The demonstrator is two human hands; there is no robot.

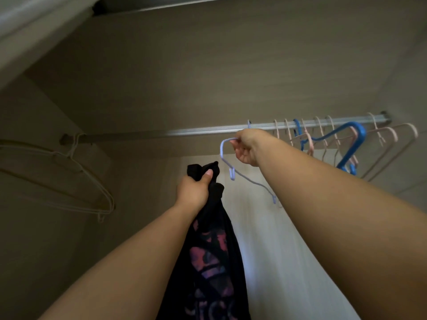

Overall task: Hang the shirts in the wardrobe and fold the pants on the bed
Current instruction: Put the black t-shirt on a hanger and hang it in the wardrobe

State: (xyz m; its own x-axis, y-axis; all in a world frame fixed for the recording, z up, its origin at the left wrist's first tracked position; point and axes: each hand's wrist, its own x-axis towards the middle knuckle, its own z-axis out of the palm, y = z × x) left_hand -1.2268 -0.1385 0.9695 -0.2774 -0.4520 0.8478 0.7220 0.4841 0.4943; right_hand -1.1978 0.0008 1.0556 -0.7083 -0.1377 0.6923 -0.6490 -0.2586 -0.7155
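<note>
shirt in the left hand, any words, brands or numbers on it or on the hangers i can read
Black shirt: pink and purple print with letter-like shapes near the bottom edge, too blurred and creased to read.
Lilac hanger, other hangers, rail: no text visible.

Black shirt [215, 239] with pink-purple print, bunched, hanging vertically; lilac hanger [245, 174] tilted below rail.

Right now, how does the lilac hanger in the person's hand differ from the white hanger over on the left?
The lilac hanger is gripped by the right hand, tilted, just below the rail; the white hanger hangs untouched at the rail's far left end. Lilac is pale purple; white looks off-white in shadow. Both are thin, bare hangers.
</note>
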